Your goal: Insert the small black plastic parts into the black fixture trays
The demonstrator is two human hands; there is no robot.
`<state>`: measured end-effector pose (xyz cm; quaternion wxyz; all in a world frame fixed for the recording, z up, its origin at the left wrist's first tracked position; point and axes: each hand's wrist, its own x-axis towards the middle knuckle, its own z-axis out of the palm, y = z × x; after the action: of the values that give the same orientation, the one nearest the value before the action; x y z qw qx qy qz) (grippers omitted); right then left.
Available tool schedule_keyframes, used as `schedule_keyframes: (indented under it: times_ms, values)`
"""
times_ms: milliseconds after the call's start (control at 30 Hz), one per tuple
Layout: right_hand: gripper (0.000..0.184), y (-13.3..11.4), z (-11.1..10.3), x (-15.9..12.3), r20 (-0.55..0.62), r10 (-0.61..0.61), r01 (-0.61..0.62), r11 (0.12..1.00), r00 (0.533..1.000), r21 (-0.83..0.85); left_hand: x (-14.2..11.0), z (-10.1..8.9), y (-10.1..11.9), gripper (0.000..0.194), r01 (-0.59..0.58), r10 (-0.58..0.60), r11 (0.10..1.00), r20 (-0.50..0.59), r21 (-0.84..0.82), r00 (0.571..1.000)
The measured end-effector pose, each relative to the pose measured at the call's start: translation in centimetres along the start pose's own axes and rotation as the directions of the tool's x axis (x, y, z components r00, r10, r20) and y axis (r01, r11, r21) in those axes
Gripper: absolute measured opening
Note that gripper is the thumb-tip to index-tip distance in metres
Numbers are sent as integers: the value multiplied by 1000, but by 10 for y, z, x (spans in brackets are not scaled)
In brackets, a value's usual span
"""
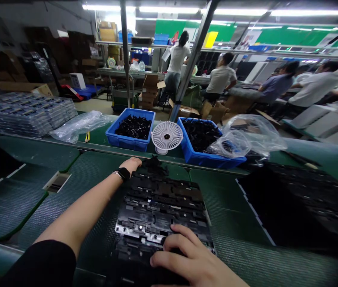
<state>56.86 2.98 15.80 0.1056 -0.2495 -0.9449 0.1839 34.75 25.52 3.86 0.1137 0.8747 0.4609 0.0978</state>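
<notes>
A black plastic tray (159,207) of small black parts lies on the green mat in front of me. My left hand (131,163), with a dark watch on its wrist, reaches to the tray's far left corner beside a small heap of black parts (154,164); its fingers are hidden behind the knuckles. My right hand (186,255) rests on the tray's near edge, its fingers bent and pressed down on the tray.
Two blue bins (117,137) (213,159) of black parts stand behind the tray, with a small white fan (167,136) between them. Clear plastic bags (246,137) lie to the right, stacked trays (25,111) at far left. Several people work at benches behind.
</notes>
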Motion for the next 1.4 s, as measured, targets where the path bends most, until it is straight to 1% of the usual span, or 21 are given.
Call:
schedule_keyframes:
  times_ms: [67, 133, 200, 300, 400, 533, 667, 733, 800, 867, 933, 967, 1000, 1033, 1067, 1133, 1200, 1233, 1300, 1333, 1400]
  values:
    - [24, -2, -9, 2, 16, -70, 70, 997, 997, -28, -3, 3, -5, 26, 11, -11, 1000, 8, 16, 1000]
    - [24, -3, -13, 1, 19, -135, 136, 989, 991, -64, -8, 3, -11, 24, 29, -29, 999, 14, 27, 999]
    - [25, -2, -13, -1, 22, -152, 153, 984, 988, -89, -14, 2, -15, 22, 53, -53, 998, 15, 32, 998]
    - [26, -4, -12, -3, 42, -133, 136, 986, 990, -93, -28, -2, -17, 21, 79, -79, 997, 7, 26, 997]
    - [25, -10, -18, -3, 57, -122, 125, 990, 991, -63, -42, -4, -19, 19, 112, -112, 994, -7, 11, 994]
    - [25, -22, -28, -1, 127, -33, 35, 999, 991, -20, -54, -1, -19, 12, 201, -201, 980, -51, -5, 978]
    - [26, -25, -24, -4, 125, -10, 4, 999, 992, 50, -64, 7, -12, 6, 321, -323, 946, -147, -35, 935]
    - [26, -23, -20, -6, 113, -7, -2, 997, 994, 76, -71, 9, -8, 8, 359, -366, 931, -204, -69, 908]
    - [27, -22, -16, -9, 99, -15, 6, 996, 995, 85, -79, 5, -6, 13, 380, -398, 917, -268, -117, 877]
    - [27, -21, -15, -9, 87, -25, 17, 996, 996, 85, -92, -7, 0, 16, 399, -431, 902, -328, -164, 840]
    - [27, -22, -14, -9, 82, -26, 20, 997, 996, 76, -112, -28, 14, 17, 392, -456, 889, -397, -236, 797]
    - [27, -22, -14, -9, 80, -27, 21, 997, 996, 73, -125, -40, 26, 18, 374, -460, 887, -428, -273, 778]
    - [26, -22, -14, -9, 78, -27, 22, 997, 997, 71, -140, -53, 41, 18, 282, -453, 879, -488, -384, 746]
    - [26, -23, -14, -9, 76, -28, 23, 997, 997, 70, -156, -65, 59, 19, 178, -433, 867, -526, -466, 732]
    - [26, -23, -14, -9, 73, -28, 23, 997, 997, 71, -173, -75, 78, 19, 107, -406, 855, -525, -508, 748]
    - [26, -23, -13, -9, 73, -30, 24, 997, 997, 75, -206, -88, 115, 12, 30, -335, 856, -511, -516, 791]
    - [26, -23, -12, -9, 73, -29, 24, 997, 997, 77, -231, -90, 144, 11, -76, -208, 860, -483, -504, 850]
    - [26, -23, -11, -9, 71, -29, 23, 997, 997, 77, -240, -87, 153, 13, -100, -170, 857, -460, -505, 871]
    - [26, -23, -10, -9, 60, -30, 25, 997, 998, 70, -251, -80, 161, 17, -133, -121, 856, -443, -500, 888]
    - [26, -23, -9, -9, 53, -30, 27, 998, 998, 65, -254, -77, 162, 19, -138, -112, 860, -447, -491, 887]
    - [26, -23, -8, -10, 40, -34, 32, 998, 999, 58, -256, -75, 160, 24, -175, -68, 881, -485, -439, 872]
